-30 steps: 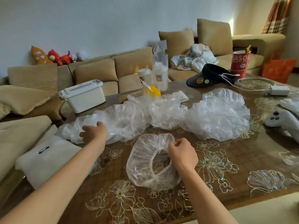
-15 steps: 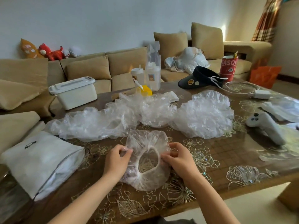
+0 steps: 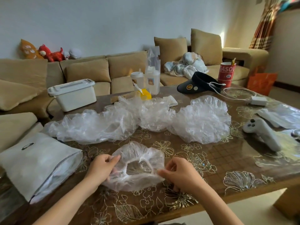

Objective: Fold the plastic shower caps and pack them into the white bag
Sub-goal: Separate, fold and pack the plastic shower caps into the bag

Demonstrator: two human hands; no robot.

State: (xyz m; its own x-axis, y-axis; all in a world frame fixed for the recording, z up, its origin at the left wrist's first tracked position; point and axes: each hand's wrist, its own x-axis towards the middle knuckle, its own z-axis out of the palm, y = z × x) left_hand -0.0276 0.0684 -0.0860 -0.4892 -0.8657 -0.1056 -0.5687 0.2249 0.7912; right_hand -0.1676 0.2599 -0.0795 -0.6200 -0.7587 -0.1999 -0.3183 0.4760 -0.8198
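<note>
Joining right hand point(image 3: 180, 173), left hand point(image 3: 101, 168) quit pile point(image 3: 97, 127); both hands' fingers point(image 3: 116, 158) pinch shower cap point(image 3: 138, 153) rim. Fold can start.

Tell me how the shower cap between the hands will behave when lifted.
Likely very floppy: the shower cap is thin, crinkled film bunched between the left hand and right hand. Probably very light, so it may drift. Its gathered rim may spring folds open.
</note>
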